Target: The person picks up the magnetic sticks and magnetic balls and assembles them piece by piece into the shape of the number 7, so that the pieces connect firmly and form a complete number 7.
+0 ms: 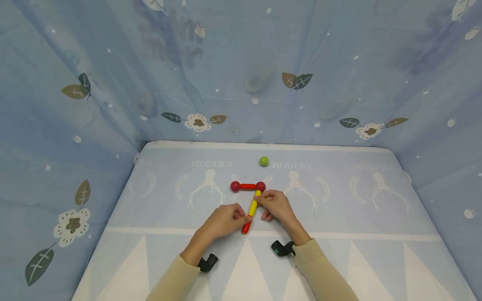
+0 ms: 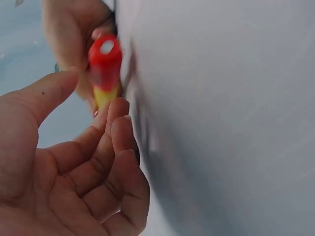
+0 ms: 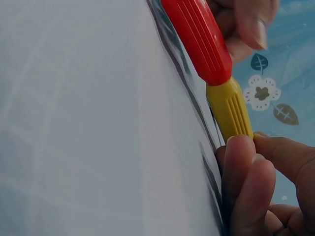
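My right hand [image 1: 278, 205] pinches a ribbed yellow rod [image 1: 253, 207] between thumb and fingertips. A ribbed red rod [image 3: 199, 42] joins it end to end, and a pale round tip shows at its free end in the left wrist view. My left hand [image 1: 224, 219] is beside the red rod, its thumb and fingers apart in the left wrist view and not gripping it. Just past the yellow rod's far end lies a dark red ball [image 1: 260, 187]. Another red rod [image 1: 247, 187] links that ball to a second dark red ball [image 1: 235, 186] on the left.
A green ball [image 1: 264, 161] lies farther back on the pale blue patterned table cover [image 1: 339, 200]. Blue floral cloth [image 1: 241, 62] hangs behind the table and at both sides. Black wrist cameras [image 1: 208, 263] are worn on both arms.
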The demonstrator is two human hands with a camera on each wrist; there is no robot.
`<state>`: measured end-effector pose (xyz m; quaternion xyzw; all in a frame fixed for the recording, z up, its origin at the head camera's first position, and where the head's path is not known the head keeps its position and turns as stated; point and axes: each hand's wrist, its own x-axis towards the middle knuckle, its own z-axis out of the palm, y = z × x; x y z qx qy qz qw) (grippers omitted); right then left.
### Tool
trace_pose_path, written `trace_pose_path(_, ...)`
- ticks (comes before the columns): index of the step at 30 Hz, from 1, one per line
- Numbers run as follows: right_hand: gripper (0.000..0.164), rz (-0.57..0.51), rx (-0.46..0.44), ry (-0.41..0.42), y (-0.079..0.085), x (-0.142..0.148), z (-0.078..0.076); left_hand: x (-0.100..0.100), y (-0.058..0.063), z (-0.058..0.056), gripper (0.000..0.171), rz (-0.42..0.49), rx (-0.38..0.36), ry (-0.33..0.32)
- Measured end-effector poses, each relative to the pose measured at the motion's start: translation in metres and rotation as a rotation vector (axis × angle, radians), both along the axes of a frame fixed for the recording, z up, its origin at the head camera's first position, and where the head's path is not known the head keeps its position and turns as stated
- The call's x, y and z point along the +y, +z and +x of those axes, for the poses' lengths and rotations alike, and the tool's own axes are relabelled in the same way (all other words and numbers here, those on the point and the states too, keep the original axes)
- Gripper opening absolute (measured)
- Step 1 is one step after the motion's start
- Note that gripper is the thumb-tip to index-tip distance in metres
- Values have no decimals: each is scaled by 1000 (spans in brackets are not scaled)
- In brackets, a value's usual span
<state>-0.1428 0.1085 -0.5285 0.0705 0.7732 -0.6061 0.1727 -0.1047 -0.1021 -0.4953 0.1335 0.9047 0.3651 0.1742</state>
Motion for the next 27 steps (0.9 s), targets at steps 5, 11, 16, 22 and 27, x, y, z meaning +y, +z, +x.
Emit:
trace_pose_path(5,36,4,3,-1,-1,1,-1,0,13,-28,21,14,71,32)
trace_pose_path(11,35,4,22,15,-3,0,-1,5,17,-68,19,83,173,81)
trace_pose_path(16,34,6,16,16,-2,0,0,15,12,-93,18,129,237,138)
trace_pose_path(22,33,0,21,17,-3,1,-1,28,7,-118,19,144,267,175)
trace_pose_path(27,32,-5,28,24,-5,1,-2,36,3,-140,22,149,264,159)
